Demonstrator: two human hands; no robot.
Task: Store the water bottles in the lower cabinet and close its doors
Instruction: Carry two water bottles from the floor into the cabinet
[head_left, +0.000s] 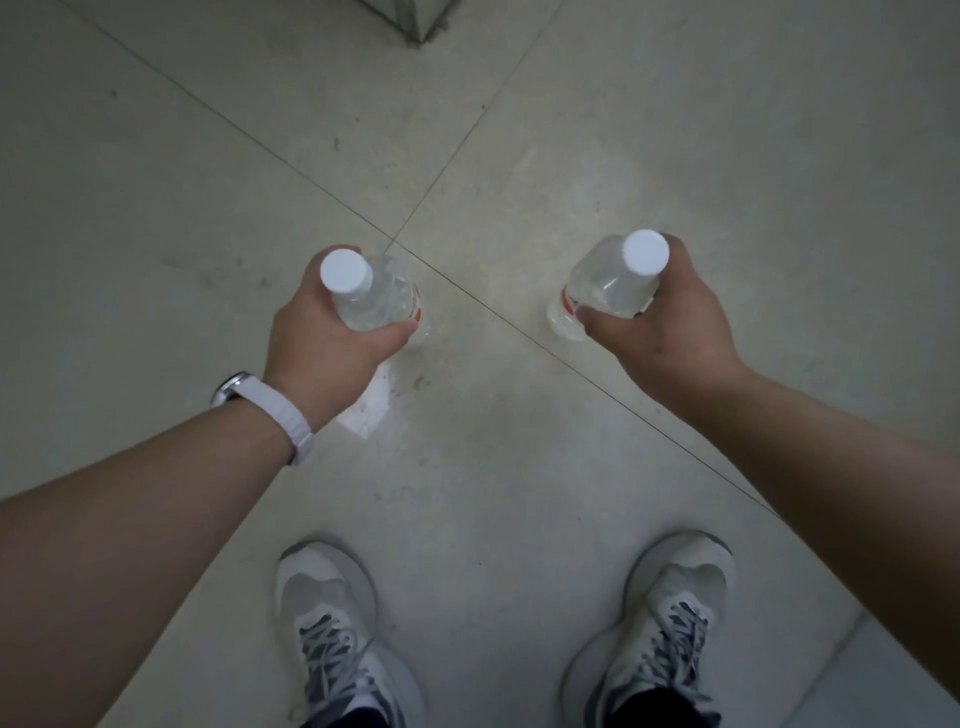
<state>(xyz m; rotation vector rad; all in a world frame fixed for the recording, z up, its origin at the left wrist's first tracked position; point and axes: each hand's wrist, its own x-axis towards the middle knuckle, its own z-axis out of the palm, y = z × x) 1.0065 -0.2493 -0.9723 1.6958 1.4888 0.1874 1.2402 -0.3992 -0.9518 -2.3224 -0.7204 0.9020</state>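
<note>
I look straight down at a tiled floor. My left hand (324, 343) is wrapped around a clear water bottle (371, 299) with a white cap and a red-edged label, held upright above the floor. My right hand (670, 332) grips a second clear water bottle (608, 288) with a white cap, tilted slightly to the left. A white watch band sits on my left wrist. The lower cabinet and its doors are out of view.
Pale floor tiles (519, 441) with dark grout lines cross under my hands. My two grey-white sneakers (332, 623) stand at the bottom. A grey metal corner (415, 21) of some furniture shows at the top edge. A white patch marks the floor below my left hand.
</note>
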